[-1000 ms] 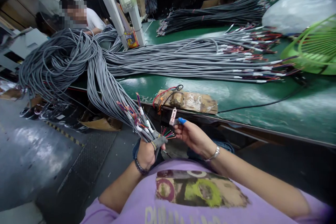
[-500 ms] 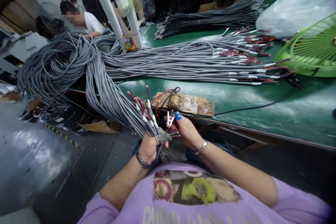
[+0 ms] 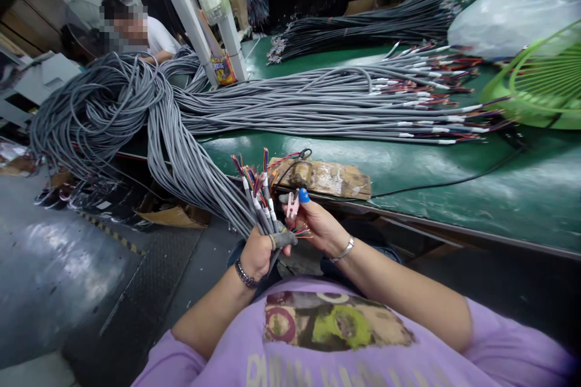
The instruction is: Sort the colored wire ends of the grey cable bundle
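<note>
Faced, in the head view, a workshop with a long green counter [image 3: 458,163] running across beyond both arms. Saw grey cables [image 3: 290,103] laid along it, with white sleeves and coloured wire ends toward the right, and a large looped heap [image 3: 104,103] of the same cable at its left. Clutched with the left hand [image 3: 258,256] the end of a drooping bundle of grey cables [image 3: 200,181], fingers clenched round it, just before the counter's near edge. Wore a grey cover [image 3: 285,238] on one of those fingers. Had thin coloured wires [image 3: 303,231] fanning out rightward just beyond that grip, with more sleeved ends [image 3: 261,202] sticking up above it. Pinched a pink clip [image 3: 292,207] between the fingers of the right hand [image 3: 320,228], just above the fanned wires. Could not tell touching from apart there. Had close ahead, on the counter, a wooden board [image 3: 340,180]. Glimpsed farther back dark cables [image 3: 363,30], a translucent plastic bag [image 3: 512,18] and a green slatted fan [image 3: 497,98]. Noticed at upper left, behind the heap, a person [image 3: 161,37] in a white shirt, near a white post [image 3: 181,12].
</note>
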The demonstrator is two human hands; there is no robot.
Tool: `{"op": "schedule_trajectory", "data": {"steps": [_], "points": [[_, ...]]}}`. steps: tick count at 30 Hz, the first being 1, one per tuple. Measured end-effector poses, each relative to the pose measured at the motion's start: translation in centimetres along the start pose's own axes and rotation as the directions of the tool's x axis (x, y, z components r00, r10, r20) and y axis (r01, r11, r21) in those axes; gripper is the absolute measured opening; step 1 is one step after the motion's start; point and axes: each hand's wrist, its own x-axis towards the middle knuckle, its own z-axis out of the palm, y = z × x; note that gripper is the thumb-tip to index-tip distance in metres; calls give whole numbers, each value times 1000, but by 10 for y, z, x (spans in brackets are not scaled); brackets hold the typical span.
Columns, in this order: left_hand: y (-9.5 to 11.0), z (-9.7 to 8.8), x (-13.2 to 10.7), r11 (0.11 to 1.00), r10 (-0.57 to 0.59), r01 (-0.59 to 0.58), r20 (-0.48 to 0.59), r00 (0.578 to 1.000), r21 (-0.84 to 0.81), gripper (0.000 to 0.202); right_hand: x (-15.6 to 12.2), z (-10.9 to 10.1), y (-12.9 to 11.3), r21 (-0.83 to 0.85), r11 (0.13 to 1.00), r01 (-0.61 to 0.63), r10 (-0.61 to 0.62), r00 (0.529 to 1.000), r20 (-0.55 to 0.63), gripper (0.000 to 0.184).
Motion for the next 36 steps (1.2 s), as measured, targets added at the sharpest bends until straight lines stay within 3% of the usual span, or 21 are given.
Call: {"op": "schedule_trajectory", "data": {"steps": [10, 23, 28, 36], "points": [[-2, -3, 0, 1000, 3, -3, -9, 1000, 31, 33, 1, -1, 0, -19, 1000, -3, 3, 1000, -1, 40], [2, 4, -14, 999, 22, -20, -49, 999, 34, 34, -9, -7, -4, 5, 990, -138, 136, 982, 131, 50], [-9, 4, -22, 984, 142, -125, -129, 981, 131, 38, -10, -7, -4, -27, 997, -68, 71, 991, 113, 25], [-6, 14, -12, 974, 192, -169, -155, 969, 148, 38, -8, -6, 1, -119, 986, 115, -109, 992, 55, 43]]}}
